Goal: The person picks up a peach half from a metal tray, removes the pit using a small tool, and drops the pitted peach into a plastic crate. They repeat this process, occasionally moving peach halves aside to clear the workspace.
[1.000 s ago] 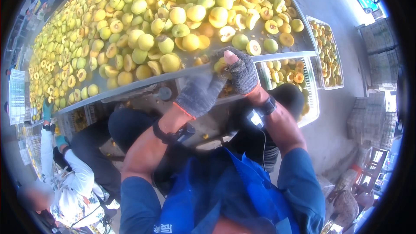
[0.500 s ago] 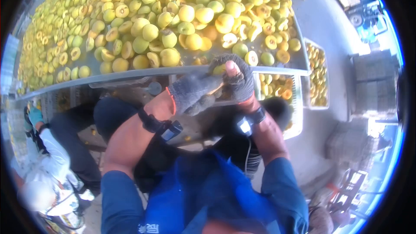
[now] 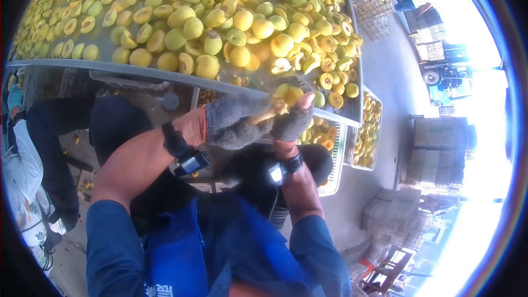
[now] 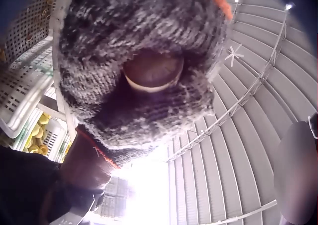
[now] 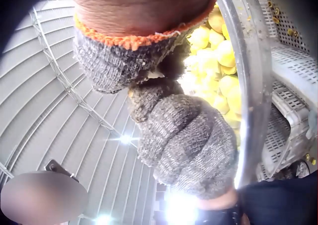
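Both hands wear grey knit gloves with orange cuffs and meet at the near edge of a metal table (image 3: 165, 80). My right hand (image 3: 294, 118), its thumb tip bare, holds a yellow-green stone fruit (image 3: 287, 93). Close beside it, my left hand (image 3: 234, 124) grips a tan handle (image 3: 269, 114) that points towards the fruit. From the left wrist, the handle's round brown end (image 4: 154, 73) shows inside the curled glove. The right wrist view has the left hand's folded fingers (image 5: 186, 140) just below the right glove (image 5: 112, 61). The tool's working end is hidden.
Whole and halved stone fruit (image 3: 192, 27) are heaped across the table. Beneath its right end stands a white crate (image 3: 334, 173) of fruit, with another fruit-filled crate (image 3: 366, 151) beyond. A person in light sleeves (image 3: 27, 157) sits at the left. Stacked crates (image 3: 440, 148) stand at the right.
The head view has turned right, so the table and hands appear further left. The hands stay together at the table edge, and the fruit in the right hand shows more plainly.
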A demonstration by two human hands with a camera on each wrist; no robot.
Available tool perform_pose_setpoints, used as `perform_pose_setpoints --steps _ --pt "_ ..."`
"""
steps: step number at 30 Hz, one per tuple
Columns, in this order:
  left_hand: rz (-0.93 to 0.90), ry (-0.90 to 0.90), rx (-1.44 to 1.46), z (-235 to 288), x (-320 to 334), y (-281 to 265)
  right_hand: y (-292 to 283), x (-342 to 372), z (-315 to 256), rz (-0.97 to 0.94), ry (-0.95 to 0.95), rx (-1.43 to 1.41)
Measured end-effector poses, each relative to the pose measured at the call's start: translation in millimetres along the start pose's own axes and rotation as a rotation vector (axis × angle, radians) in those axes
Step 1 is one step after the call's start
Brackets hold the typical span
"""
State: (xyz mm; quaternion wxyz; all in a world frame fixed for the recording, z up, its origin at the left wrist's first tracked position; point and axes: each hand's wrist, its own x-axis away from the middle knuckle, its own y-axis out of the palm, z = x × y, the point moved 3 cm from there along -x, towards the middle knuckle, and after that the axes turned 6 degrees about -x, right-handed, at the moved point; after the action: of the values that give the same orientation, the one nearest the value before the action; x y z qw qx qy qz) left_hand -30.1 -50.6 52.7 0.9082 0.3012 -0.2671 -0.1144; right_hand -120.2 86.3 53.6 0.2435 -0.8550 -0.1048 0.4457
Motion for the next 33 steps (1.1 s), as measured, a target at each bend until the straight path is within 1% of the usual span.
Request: perform_pose_setpoints --steps 2,3,4,5,6,7,8,10,11,12,13,14,16,17,19,20,21,22,23,24,25,26,27,28,30,31,33 --pt "0.054 0.002 -0.158 1.2 -3.4 -9.1 2.5 5.7 22.4 0.104 -0.126 0.012" --pt "0.103 0.043 -0.332 2.0 -6.3 -13.8 -2.1 -1.1 26.3 0.047 -0.017 -0.072" --pt "0.218 0.234 -0.781 -5.7 -15.0 -21.6 -8.3 -7.4 29.5 -0.009 0.093 -0.156" --pt "0.436 0.376 -1.237 -13.6 -22.0 -29.2 -16.3 -12.6 29.2 -0.068 0.189 -0.164" --pt "0.6 0.549 -1.689 -24.2 -27.6 -33.4 -23.5 -13.3 35.8 -0.002 0.332 -0.322" --pt "0.578 0.323 -1.736 -32.8 -32.6 -40.6 -29.2 -13.4 43.3 0.066 0.473 -0.482" --pt "0.598 0.29 -1.759 -36.1 -36.6 -44.5 -36.5 -13.0 51.4 0.14 0.612 -0.642" --pt "0.62 0.234 -1.812 -35.1 -40.9 -45.2 -72.6 -16.1 62.7 0.22 0.555 -0.512" --pt "0.615 0.208 -1.796 -33.0 -40.1 -44.0 -92.3 -12.0 72.6 0.276 0.594 -0.525" --pt "0.612 0.185 -1.778 -27.4 -35.3 -40.7 -109.4 -14.6 71.2 0.306 0.634 -0.477" --pt "0.608 0.16 -1.758 -25.0 -32.7 -38.6 -132.1 -7.9 89.8 0.263 0.537 -0.251" --pt "0.618 0.097 -1.752 -25.5 -32.9 -39.1 -155.0 4.2 115.2 0.213 0.441 -0.028" --pt "0.651 -0.023 -1.739 -23.0 -34.2 -41.1 -189.8 29.0 150.0 0.066 0.556 0.206" --pt "0.62 -0.062 -1.776 -21.9 -35.9 -40.2 -199.4 33.8 151.2 -0.111 0.574 0.54" --pt "0.554 -0.15 -1.849 -22.6 -37.2 -38.9 -203.9 37.6 148.1 -0.122 0.428 0.696" --pt "0.597 -0.077 -1.871 -24.2 -38.4 -39.7 -205.3 39.1 147.2 -0.127 0.353 0.772" --pt "0.639 -0.003 -1.893 -31.1 -40.6 -43.3 -201.2 32.6 147.5 -0.137 0.373 0.668" --pt "0.676 0.07 -1.915 -39.4 -42.9 -46.9 -185.6 15.7 129.0 -0.147 0.397 0.507" --pt "0.732 0.163 -1.993 -49.4 -48.3 -51.2 -168.0 0.0 120.7 -0.224 0.354 0.352" --pt "0.79 0.263 -2.066 -60.5 -54.9 -56.6 -147.9 -16.6 107.4 -0.337 0.33 0.409" --pt "0.851 0.367 -2.132 -64.5 -56.7 -57.8 -124.8 -23.5 114.3 -0.401 0.256 0.306" --pt "0.777 0.329 -2.068 -58.9 -53.4 -51.4 -101.7 -33.3 113.0 -0.511 0.282 0.33" --pt "0.706 0.291 -1.999 -48.8 -47.1 -38.6 -79.7 -38.7 120.4 -0.61 0.251 0.316" --pt "0.641 0.252 -1.926 -43.6 -44.3 -31.2 -62.0 -39.3 132.3 -0.7 0.269 0.308" --pt "0.657 0.217 -1.884 -46.0 -48.8 -35.3 -30.8 -41.5 146.4 -0.886 0.296 0.289" --pt "0.665 0.199 -1.86 -48.0 -50.7 -40.0 -23.9 -44.1 149.8 -0.947 0.365 0.345" --pt "0.637 0.255 -1.82 -51.6 -51.7 -48.9 -20.9 -45.0 150.0 -0.93 0.351 0.431"
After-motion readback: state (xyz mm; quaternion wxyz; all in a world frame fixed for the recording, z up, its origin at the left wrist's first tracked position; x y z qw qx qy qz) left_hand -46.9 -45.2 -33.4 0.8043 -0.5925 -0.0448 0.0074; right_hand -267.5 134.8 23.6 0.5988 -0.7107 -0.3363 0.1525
